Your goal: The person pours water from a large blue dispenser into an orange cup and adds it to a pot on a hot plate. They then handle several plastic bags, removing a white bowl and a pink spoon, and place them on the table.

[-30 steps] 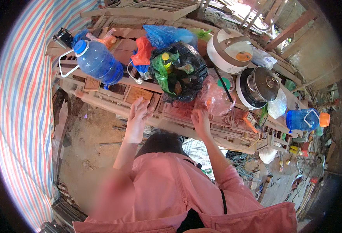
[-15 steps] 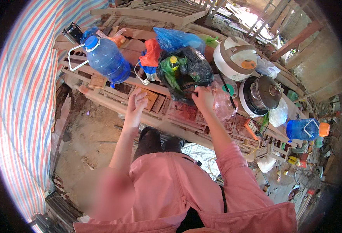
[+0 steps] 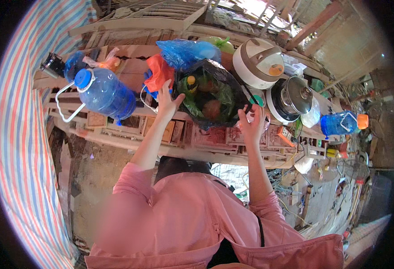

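Note:
A black plastic bag (image 3: 212,122) lies spread wide on a reddish carved wooden surface in front of me. Inside it show green plastic or leaves, brownish rounded things (image 3: 211,109) and a yellow-capped bottle (image 3: 191,81); their exact kinds are hard to make out. My right hand (image 3: 252,122) pinches the bag's stretched edge at its right side. On the left, my left hand (image 3: 166,102) is open with fingers spread, beside the bag's left edge. Its fingertips reach up by a red bag (image 3: 159,74). Behind the black bag lies a crumpled blue plastic bag (image 3: 183,51).
A large blue water jug (image 3: 107,94) stands at left. To the right are a white-and-brown rice cooker (image 3: 250,67), an electric pot with a glass lid (image 3: 298,95), an orange power strip (image 3: 286,135) and a smaller blue jug (image 3: 339,123). A striped tarp (image 3: 26,134) hangs far left.
The black bag has been pulled wider, showing more of its contents. My right hand has moved right with its edge; my left hand has risen toward the red bag. The view has shifted.

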`<state>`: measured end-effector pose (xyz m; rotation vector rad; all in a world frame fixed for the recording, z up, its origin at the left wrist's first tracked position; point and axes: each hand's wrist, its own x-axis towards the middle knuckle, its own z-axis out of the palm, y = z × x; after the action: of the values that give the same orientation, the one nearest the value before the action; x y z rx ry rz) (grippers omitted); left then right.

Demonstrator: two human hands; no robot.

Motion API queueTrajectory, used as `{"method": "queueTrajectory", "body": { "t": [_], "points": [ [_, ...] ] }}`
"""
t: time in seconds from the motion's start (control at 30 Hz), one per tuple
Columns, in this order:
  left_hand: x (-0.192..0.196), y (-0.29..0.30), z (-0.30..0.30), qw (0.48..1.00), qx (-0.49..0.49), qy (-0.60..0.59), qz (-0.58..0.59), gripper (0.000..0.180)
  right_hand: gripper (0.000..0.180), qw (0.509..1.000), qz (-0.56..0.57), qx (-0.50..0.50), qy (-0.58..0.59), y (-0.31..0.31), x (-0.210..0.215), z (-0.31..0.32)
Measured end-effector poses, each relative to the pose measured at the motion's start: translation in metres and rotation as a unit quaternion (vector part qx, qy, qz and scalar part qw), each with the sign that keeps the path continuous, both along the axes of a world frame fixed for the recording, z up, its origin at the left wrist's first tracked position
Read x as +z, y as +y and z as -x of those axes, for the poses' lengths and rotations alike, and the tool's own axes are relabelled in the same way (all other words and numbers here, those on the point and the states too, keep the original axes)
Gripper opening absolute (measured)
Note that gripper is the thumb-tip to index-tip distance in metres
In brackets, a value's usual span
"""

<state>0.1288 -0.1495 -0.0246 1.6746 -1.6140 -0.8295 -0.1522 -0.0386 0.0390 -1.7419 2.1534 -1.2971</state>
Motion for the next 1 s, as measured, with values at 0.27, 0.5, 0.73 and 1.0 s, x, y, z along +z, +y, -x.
{"method": "queueTrajectory", "body": {
  "t": [0.27,0.5,0.73,1.0],
  "points": [
    [-0.036,-0.047,0.000,0.990,-0.097,0.081,0.056,0.079,0.025,0.999,-0.046,0.015,-0.025,-0.035,0.020,-0.042],
    [-0.014,-0.049,-0.036,0.982,-0.120,0.149,0.007,0.030,0.014,0.981,-0.031,-0.045,-0.184,-0.024,0.038,-0.056],
    [0.052,-0.061,-0.036,0.958,-0.160,0.225,0.076,0.016,0.014,0.969,0.001,-0.031,-0.247,-0.033,0.095,-0.062],
    [0.133,-0.040,0.011,0.920,-0.244,0.305,0.028,0.041,0.028,0.975,-0.029,0.143,-0.168,-0.069,0.101,-0.107]
  ]
}}
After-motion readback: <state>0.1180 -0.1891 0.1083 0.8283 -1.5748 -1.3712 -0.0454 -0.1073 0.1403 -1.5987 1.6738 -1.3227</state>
